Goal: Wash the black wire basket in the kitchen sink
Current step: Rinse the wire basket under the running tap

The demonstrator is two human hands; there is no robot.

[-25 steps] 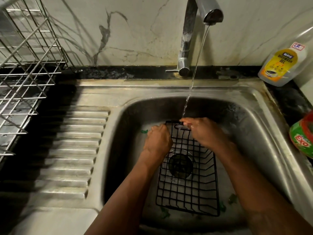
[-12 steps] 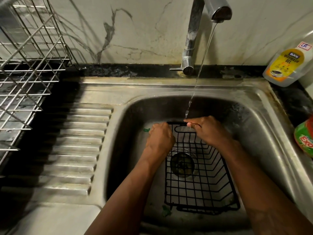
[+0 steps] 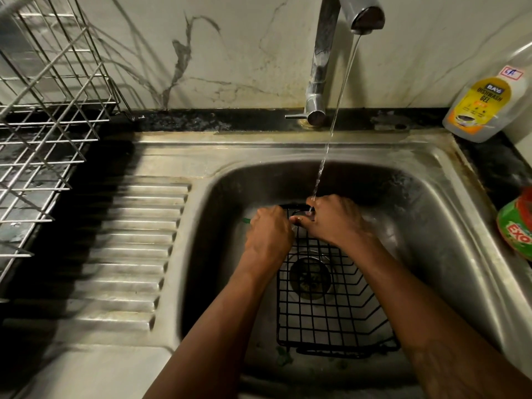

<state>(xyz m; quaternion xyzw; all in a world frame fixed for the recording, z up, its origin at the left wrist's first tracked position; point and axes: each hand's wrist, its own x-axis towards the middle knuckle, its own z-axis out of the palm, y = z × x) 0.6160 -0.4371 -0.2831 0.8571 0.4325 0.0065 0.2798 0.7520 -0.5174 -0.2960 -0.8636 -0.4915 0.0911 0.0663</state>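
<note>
The black wire basket (image 3: pixel 322 312) lies in the bowl of the sink (image 3: pixel 431 197), its mesh floor over the drain (image 3: pixel 309 276) and its far end raised a little toward the back wall. The left hand (image 3: pixel 269 234) is curled round the far left corner of the rim. The right hand (image 3: pixel 334 220) pinches the far rim wire just beside it, exactly where the thin stream (image 3: pixel 336 110) from the tap (image 3: pixel 322 67) lands.

The step in hand looks like rubbing and rinsing that far edge. To do it well, the left hand should act as the anchor and hold the frame firm, so the light basket does not skid on the wet steel. The right hand's fingers should then slide along each wire under the water instead of staying in one spot. Because the stream is narrow, the basket has to be shifted and turned to bring every crossing under it, the near end included. The dishwash gel bottle (image 3: pixel 483 108) stands on the table to the right, within reach if soap is wanted.
</note>
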